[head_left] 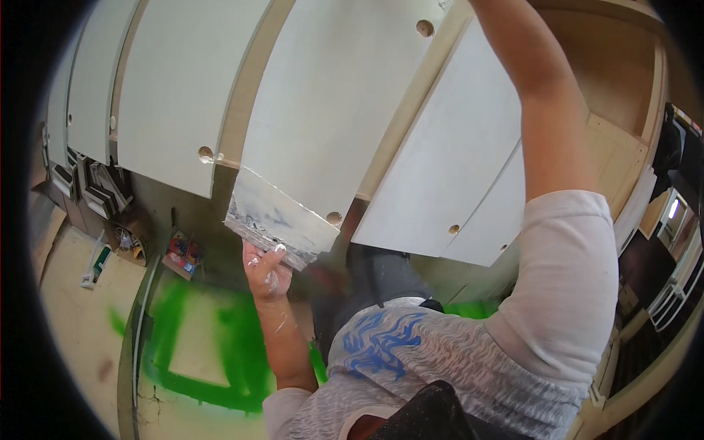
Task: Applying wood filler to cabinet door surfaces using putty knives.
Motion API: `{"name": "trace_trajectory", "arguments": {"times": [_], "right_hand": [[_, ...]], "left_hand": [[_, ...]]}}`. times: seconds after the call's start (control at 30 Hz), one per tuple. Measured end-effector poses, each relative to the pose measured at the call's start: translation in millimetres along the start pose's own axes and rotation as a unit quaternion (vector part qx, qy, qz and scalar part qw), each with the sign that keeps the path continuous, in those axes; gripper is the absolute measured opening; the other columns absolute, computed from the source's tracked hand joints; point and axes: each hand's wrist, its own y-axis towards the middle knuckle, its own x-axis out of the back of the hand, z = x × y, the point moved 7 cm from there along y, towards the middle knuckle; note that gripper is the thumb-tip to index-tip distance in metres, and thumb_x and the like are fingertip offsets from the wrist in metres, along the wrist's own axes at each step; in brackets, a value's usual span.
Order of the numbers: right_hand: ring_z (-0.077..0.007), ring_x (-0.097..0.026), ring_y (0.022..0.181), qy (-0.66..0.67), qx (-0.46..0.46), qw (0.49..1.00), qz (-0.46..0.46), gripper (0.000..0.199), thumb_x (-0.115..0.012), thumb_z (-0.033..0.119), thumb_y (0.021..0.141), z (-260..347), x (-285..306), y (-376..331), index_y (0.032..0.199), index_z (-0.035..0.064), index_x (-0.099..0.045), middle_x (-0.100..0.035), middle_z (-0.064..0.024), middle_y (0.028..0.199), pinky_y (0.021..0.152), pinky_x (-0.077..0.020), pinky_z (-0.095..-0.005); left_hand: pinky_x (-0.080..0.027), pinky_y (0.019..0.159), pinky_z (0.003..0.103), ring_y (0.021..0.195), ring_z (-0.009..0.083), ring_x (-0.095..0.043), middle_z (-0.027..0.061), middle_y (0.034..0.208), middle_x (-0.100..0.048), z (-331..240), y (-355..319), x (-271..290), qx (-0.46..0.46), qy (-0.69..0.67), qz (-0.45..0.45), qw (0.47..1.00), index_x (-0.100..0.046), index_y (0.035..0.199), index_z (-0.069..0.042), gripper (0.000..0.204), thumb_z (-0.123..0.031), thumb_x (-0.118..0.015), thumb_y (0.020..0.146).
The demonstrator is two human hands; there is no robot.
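My left hand (267,276) grips the lower edge of a flat board smeared with white and grey filler (273,213); the thumb rests on its crusted edge and the fingers go underneath. White smudges mark the hand. This board overlaps the lower end of a long white cabinet door panel (323,103), which has round hinge holes along its right side. My right arm (543,95) reaches up across the panels and leaves the picture at the top, so the right hand and anything in it are hidden.
More white panels (183,88) stand left, others (455,147) right, with wooden strips between. An open wooden cabinet (609,59) is at far right. Green paint (242,352) covers part of the floor. A box (183,254) and a green-and-white tube (97,265) lie lower left.
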Motion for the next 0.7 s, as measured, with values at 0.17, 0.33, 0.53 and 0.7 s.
{"name": "trace_trajectory", "arguments": {"times": [0.17,0.33,0.53,0.7], "right_hand": [[-0.028,-0.054,0.089,-0.022,-0.023,0.993,0.113,0.035,-0.046,-0.002,0.066,6.6,-11.0,-70.0,0.095,0.0115,-0.061,-0.06,-0.0116,0.09,0.076,-0.0441,-0.0362],[-0.0254,-0.057,0.087,-0.024,-0.166,0.98,0.105,0.031,-0.05,-0.001,0.069,25.1,6.3,-175.4,0.093,0.0135,-0.063,-0.063,-0.0078,0.087,0.074,-0.0453,-0.0342],[-0.028,-0.057,0.087,0.176,-0.375,0.901,-0.129,0.033,-0.048,0.002,0.075,32.7,27.9,-198.0,0.101,0.018,-0.061,-0.062,-0.0096,0.093,0.076,-0.0454,-0.0331],[-0.0286,-0.055,0.085,0.08,-0.083,0.986,-0.121,0.034,-0.044,-0.001,0.068,55.5,47.9,-94.8,0.091,0.0143,-0.064,-0.061,-0.0103,0.085,0.075,-0.0437,-0.0363]], "left_hand": [[-0.036,0.093,0.039,0.108,0.0267,-0.046,0.0164,0.115,-0.045,3.7,-3.1,3.2,0.009,-0.006,-0.009,1.0,-0.028,0.124,0.005,0.061,0.01,-0.045,0.065],[-0.037,0.092,0.038,0.107,0.0263,-0.047,0.0162,0.115,-0.045,4.4,5.2,-8.0,0.017,0.001,0.016,1.0,-0.027,0.125,0.005,0.061,0.009,-0.045,0.066],[-0.038,0.091,0.037,0.106,0.0257,-0.047,0.0157,0.114,-0.046,0.4,6.2,-22.2,0.036,0.003,0.051,0.998,-0.027,0.125,0.005,0.06,0.008,-0.046,0.067],[-0.04,0.091,0.04,0.106,0.0282,-0.048,0.0169,0.115,-0.045,0.9,4.5,-19.8,0.025,0.018,0.054,0.998,-0.027,0.124,0.004,0.062,0.003,-0.049,0.066]]}}
